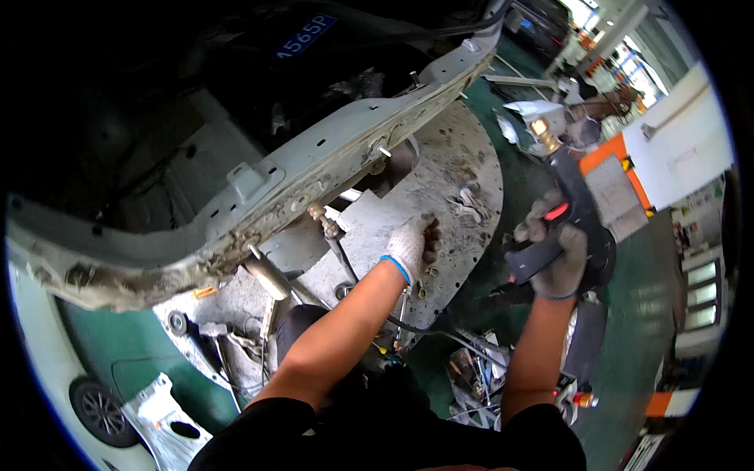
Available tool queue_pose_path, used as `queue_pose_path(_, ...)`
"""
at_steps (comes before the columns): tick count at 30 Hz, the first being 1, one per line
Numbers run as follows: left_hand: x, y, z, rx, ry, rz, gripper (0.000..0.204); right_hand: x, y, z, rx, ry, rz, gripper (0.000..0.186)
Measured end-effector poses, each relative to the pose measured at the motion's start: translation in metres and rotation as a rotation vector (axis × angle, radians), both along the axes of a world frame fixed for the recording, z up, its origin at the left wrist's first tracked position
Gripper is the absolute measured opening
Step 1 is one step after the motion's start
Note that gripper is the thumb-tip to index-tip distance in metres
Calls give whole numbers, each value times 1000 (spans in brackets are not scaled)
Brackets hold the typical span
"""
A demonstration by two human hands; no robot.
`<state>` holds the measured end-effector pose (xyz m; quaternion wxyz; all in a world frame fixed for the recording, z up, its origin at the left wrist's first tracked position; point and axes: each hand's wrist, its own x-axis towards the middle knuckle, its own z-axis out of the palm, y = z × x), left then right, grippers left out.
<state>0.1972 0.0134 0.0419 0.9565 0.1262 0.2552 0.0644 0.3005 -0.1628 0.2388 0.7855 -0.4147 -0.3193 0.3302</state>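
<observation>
My right hand (564, 263), in a pale work glove, is wrapped round the grip of a black hand-held gun (577, 184) with a red trigger and a brass-coloured tip, perhaps a spot-welding gun. Grey gloved fingers (534, 220) show beside the trigger. My left hand (410, 245), in a whitish glove with a blue cuff, is curled over a worn metal plate (463, 157); its dark fingertips hide whatever they may hold. Left of it, a copper-coloured fitting (323, 218) on a black lead stands against the car body's bare edge (314, 177).
Small metal parts (424, 289) and a crumpled glove-like cloth (469, 204) lie on the plate. A heap of tools (479, 373) is near my right forearm. An orange-and-white cabinet (667, 149) stands right. A white car (47, 353) is at left.
</observation>
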Motion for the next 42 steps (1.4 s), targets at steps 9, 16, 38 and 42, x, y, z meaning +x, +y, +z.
queue_pose_path(9, 8, 45, 47, 72, -322, 261, 33, -36, 32, 40, -562, -366, -256, 47)
queue_pose_path(16, 19, 65, 71, 94, -419, 316, 25, -5, 33, -53, -598, -348, -19, 32)
queue_pose_path(38, 63, 79, 111, 33, -382, 504, 28, 66, 52, -66, -467, -408, 76, 48)
queue_pose_path(42, 68, 84, 103, 32, -458, 483, 25, 77, 56, -79, -560, -420, 84, 52)
